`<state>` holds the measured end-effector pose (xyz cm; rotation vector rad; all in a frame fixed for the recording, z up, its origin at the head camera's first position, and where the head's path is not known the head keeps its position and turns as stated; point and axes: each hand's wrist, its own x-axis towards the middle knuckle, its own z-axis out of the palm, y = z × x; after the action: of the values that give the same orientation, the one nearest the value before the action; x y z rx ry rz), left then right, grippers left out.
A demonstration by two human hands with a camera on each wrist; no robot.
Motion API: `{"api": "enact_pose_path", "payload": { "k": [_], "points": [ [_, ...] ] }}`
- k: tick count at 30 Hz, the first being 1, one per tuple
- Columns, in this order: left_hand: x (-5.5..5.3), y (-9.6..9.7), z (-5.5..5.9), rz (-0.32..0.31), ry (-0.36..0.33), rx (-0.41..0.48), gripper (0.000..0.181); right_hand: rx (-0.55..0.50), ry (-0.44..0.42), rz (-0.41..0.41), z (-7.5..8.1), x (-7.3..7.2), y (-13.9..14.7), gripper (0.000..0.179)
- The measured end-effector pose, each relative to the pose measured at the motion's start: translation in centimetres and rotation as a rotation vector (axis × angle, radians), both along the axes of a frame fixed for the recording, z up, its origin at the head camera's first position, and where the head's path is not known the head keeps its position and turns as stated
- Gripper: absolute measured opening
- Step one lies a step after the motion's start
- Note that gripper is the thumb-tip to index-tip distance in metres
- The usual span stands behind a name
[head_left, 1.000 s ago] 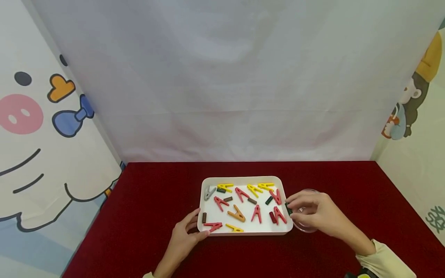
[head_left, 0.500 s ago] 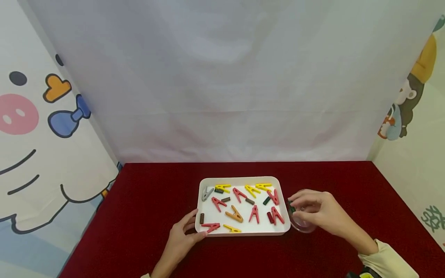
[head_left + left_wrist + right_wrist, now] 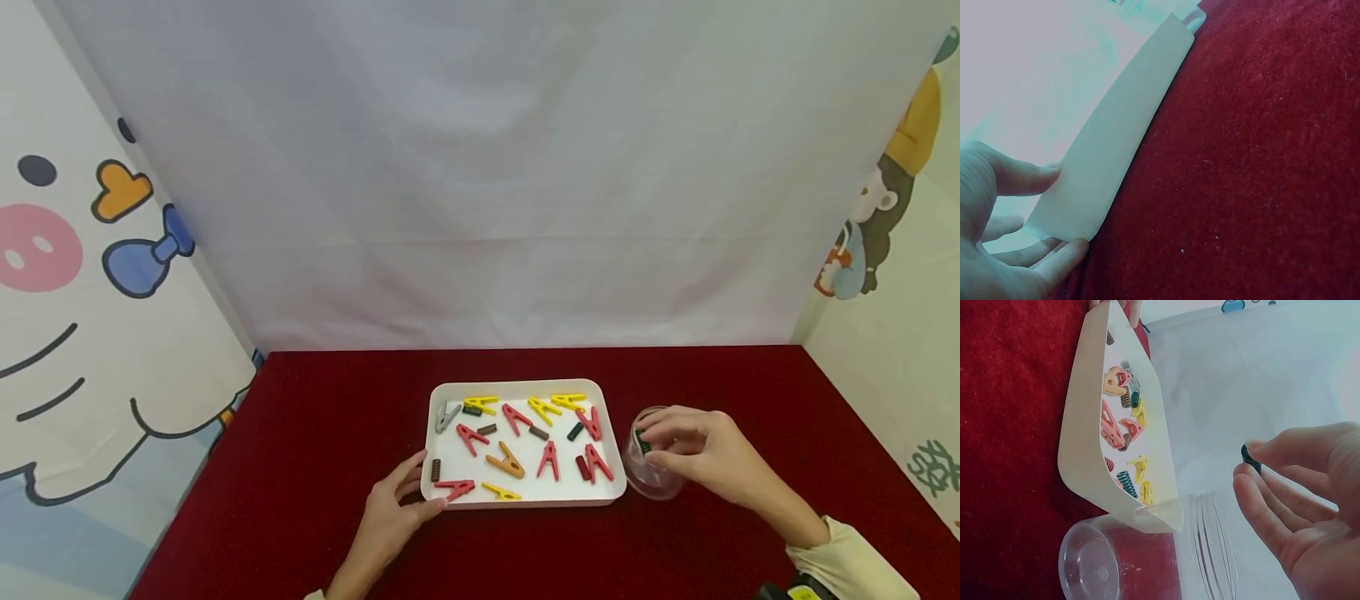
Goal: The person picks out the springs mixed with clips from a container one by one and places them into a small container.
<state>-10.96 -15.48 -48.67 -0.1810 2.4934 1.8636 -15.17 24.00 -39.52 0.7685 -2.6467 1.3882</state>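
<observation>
A white tray (image 3: 536,503) holds red, yellow, orange and grey plastic clip-like pieces, such as the orange one (image 3: 507,461), and several coil springs, such as a dark green one (image 3: 575,432). My left hand (image 3: 390,510) holds the tray's near left corner; in the left wrist view the thumb (image 3: 1029,178) lies against one wall and fingers touch the other. Between thumb and fingers my right hand (image 3: 708,452) pinches a dark green spring (image 3: 1252,459). This spring is over the mouth of a clear plastic jar (image 3: 654,485), close to the tray's right side.
A dark red cloth (image 3: 337,425) covers the table. Behind it hangs a pale curtain (image 3: 525,208), with cartoon-printed panels at left and right. The jar's threaded rim (image 3: 1213,550) shows beside the tray in the right wrist view.
My right hand has moved right, carrying the green spring from the tray's right edge to over the jar. The left hand stays at the tray corner.
</observation>
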Motion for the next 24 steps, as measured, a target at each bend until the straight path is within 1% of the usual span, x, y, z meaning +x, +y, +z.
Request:
{"api": "enact_pose_path", "payload": {
  "k": [6,14,24],
  "points": [
    [0.02,0.10,0.08,0.005,-0.005,-0.017,0.073,0.037,0.000,-0.032,0.03,-0.02,0.21,0.016],
    [0.05,0.10,0.22,0.020,-0.015,-0.031,0.072,0.028,0.017,-0.034,-0.01,-0.11,0.57,0.016],
    [0.01,0.19,0.14,0.026,-0.021,-0.039,0.072,0.036,0.009,-0.045,-0.16,-0.24,0.93,0.015]
  ]
}}
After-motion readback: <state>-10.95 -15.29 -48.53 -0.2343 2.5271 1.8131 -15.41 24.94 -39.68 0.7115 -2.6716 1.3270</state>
